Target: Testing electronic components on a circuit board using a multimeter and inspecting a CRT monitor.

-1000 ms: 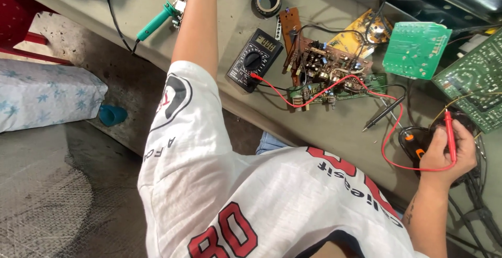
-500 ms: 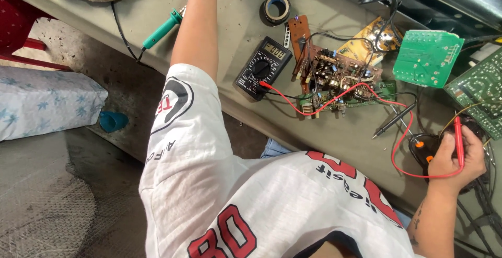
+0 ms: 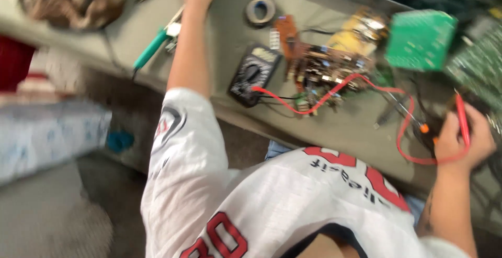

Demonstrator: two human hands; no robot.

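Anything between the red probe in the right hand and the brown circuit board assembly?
Partly. The right hand grips the red test probe at the table's right end. Between it and the brown circuit board assembly lie the looping red lead wire and a thin dark tool on the grey tabletop. Blur hides anything smaller.

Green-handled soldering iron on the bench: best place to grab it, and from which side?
Probably the green handle, from above, with fingers across its width. It lies flat and diagonal on the table, just beside the person's outstretched left arm, and the handle is the thick exposed part. The other end is blurred among clutter, so stay off it.
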